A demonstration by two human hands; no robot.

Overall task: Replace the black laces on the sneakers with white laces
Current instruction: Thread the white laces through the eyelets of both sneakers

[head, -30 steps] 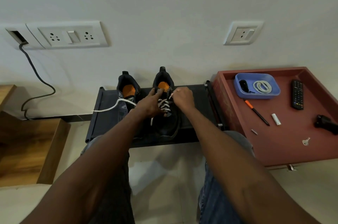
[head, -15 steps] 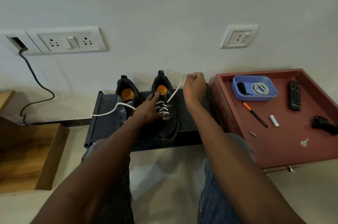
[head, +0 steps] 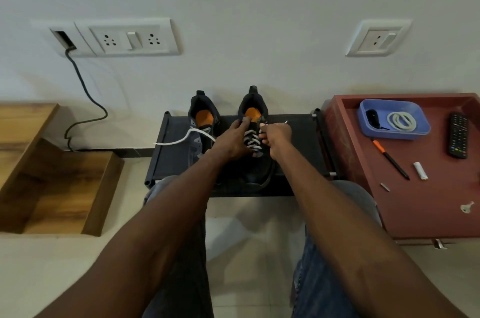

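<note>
red tray (head: 441,224): blue bin (head: 374,130), remote (head: 458,135), pen (head: 391,159), key (head: 466,207) | wall sockets (head: 130,38) (one cabled)

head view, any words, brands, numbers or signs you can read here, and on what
No text can be read.
Remote control: key markings too small and blurred.
Left sneaker: pale side marking, not legible.
Wall sockets: no print visible.
White tube: no label legible.
</note>
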